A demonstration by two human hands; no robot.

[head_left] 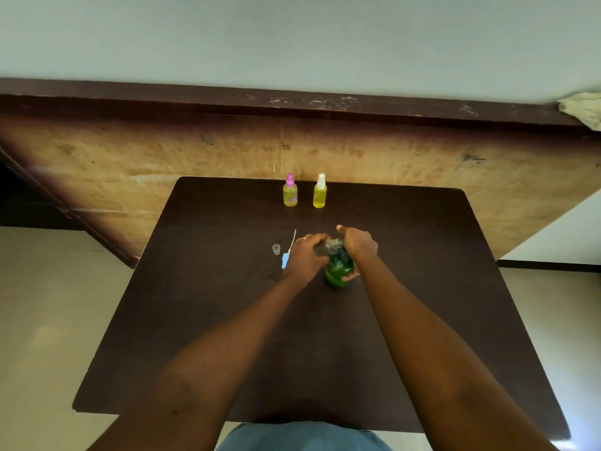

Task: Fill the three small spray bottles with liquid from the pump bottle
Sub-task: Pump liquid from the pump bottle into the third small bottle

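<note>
A green pump bottle [337, 271] stands mid-table. My right hand [359, 245] is closed over its pump head, thumb against the bottle's side. My left hand [307, 255] grips a small clear spray bottle [327, 247], held tilted at the pump's spout; most of it is hidden by my fingers. A blue spray head [285, 259] with its white dip tube lies on the table just left of my left hand, beside a small clear cap [276, 249]. At the far edge stand two small bottles holding yellow liquid, one with a pink top [290, 192], one with a white top [320, 192].
The dark brown table [227, 320] stands against a worn wooden panel [162, 164]. A crumpled cloth [582, 109] lies on the ledge at the top right. Pale floor shows on both sides of the table.
</note>
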